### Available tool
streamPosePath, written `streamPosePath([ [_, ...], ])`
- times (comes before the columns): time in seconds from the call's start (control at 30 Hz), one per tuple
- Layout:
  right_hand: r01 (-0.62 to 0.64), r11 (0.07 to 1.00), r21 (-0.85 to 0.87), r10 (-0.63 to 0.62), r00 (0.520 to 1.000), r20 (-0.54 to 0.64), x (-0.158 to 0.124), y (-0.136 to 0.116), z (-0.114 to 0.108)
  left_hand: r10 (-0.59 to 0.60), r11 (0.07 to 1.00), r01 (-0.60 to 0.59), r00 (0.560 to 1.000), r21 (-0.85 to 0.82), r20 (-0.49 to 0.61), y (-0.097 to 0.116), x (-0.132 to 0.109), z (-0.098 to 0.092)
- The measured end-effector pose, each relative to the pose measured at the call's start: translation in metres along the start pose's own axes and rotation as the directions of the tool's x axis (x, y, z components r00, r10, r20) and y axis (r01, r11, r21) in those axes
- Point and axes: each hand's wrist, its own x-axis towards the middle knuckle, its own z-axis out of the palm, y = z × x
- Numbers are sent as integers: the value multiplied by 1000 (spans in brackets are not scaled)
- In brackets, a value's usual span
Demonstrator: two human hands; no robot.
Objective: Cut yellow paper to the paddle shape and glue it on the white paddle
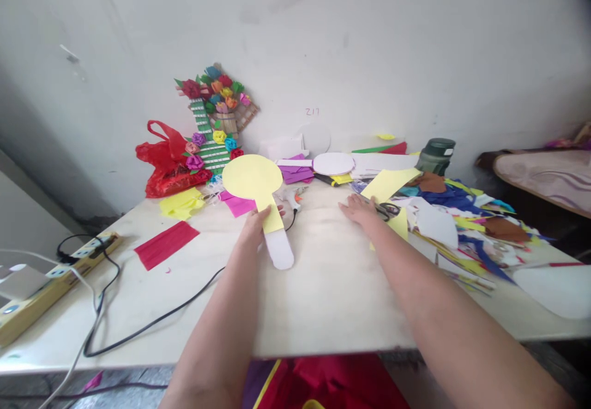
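My left hand (257, 225) grips the handle of a paddle-shaped paper cutout (252, 178). Its round head and upper handle are pale yellow, while the rounded lower end of the handle is white. The thumb lies on top of the handle and the other fingers are partly hidden. Farther right, my right hand (360, 209) rests on the table with its fingers stretched out, beside a pair of scissors (388, 210) with dark handles. A yellow paper strip (390, 182) lies just beyond that hand. Behind the cutout's handle is a hot glue gun (292, 199).
Paper scraps (462, 218) are heaped on the right, near a green bottle (435, 155). Along the wall stand a flower craft (215, 119) and a red plastic bag (164, 159). A power strip (60, 283) and black cable (161, 318) occupy the left. Red crepe paper (166, 244) lies nearby.
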Motion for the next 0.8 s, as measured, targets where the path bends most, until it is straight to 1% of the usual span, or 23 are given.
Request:
streamPosePath([
  [0.03, 2, 1000, -1, -2, 1000, -20, -1, -5, -4, -8, 1000, 8, 1000, -22, 13, -1, 1, 0],
  [0.07, 7, 1000, -6, -7, 995, -97, -4, -13, -9, -18, 999, 19, 1000, -35, 22, -1, 1, 0],
  [0.13, 90, 995, 36, -76, 959, -275, -10, -33, -20, -37, 998, 38, 999, -40, 27, -2, 2, 1],
  [0.17, 117, 988, 102, -75, 935, -347, -15, -44, -25, -39, 998, 40, 999, -38, 27, -2, 2, 1],
  [0.2, 110, 976, 188, -38, 935, -352, -20, -56, -28, -36, 998, 38, 999, -40, 27, -2, 1, 2],
  [0.23, 76, 955, 285, 31, 935, -353, -25, -68, -31, -30, 998, 31, 999, -47, 24, -2, 1, 2],
  [0.3, 29, 901, 432, 134, 930, -341, -35, -88, -29, -25, 997, 27, 999, -69, 24, -2, 1, 1],
  [0.37, 19, 867, 499, 158, 937, -311, -43, -98, -22, -15, 995, 20, 999, -99, 41, -2, 2, -1],
  [0.47, 15, 869, 494, 152, 943, -296, -46, -98, -8, -17, 990, 28, 997, -141, 79, -2, 4, -4],
  [0.53, 10, 863, 505, 175, 932, -317, -44, -92, -2, -30, 985, 47, 995, -168, 99, -2, 5, -5],
  [0.57, 33, 859, 511, 179, 915, -361, -43, -89, 0, -37, 982, 56, 993, -178, 110, -2, 5, -5],
  [0.63, 135, 872, 471, 144, 848, -510, -41, -87, 1, -41, 979, 61, 994, -193, 106, -2, 4, -5],
  [0.7, 246, 889, 386, 64, 768, -637, -42, -89, 0, -35, 977, 49, 997, -207, 71, -2, 4, -4],
  [0.73, 290, 892, 347, 12, 753, -658, -43, -92, 0, -29, 976, 40, 998, -215, 55, -2, 4, -3],
  [0.77, 318, 891, 324, -37, 762, -646, -45, -94, -1, -20, 975, 30, 999, -219, 47, -2, 4, -3],
  [0.8, 331, 888, 318, -75, 788, -611, -47, -97, -1, -5, 975, 15, 999, -220, 48, -3, 4, -3],
])
